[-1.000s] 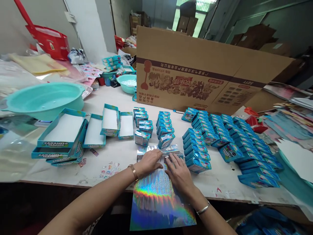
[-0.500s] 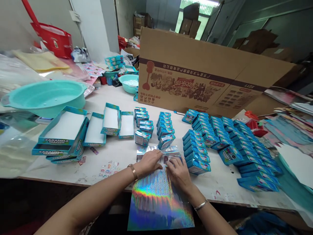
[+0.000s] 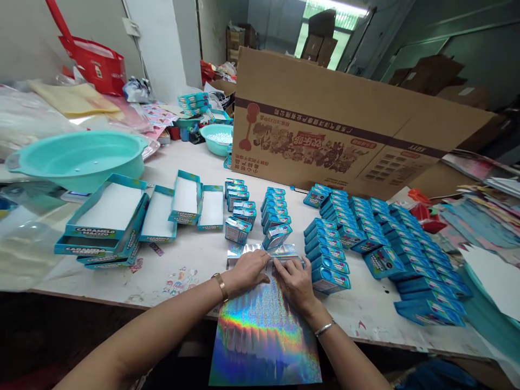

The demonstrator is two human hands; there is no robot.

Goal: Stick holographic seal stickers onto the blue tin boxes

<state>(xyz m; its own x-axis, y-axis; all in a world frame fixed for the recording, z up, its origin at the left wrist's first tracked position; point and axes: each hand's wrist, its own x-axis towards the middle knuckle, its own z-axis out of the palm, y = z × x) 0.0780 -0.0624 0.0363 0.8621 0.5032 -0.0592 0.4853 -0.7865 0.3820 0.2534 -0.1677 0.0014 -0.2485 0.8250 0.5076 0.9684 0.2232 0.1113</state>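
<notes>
One left hand palm-down on the foil, which overhangs the counter, then the right hand, fingers bent. Can't tell if either's pinching. I'd press evenly and keep the far edge straight.

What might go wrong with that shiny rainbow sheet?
The shiny, rainbow-coloured rectangular sheet hangs past the edge of the white table, so it might crease or slip there. The right hand is close beside a row of small blue boxes, so a sideways bump might topple them.
</notes>
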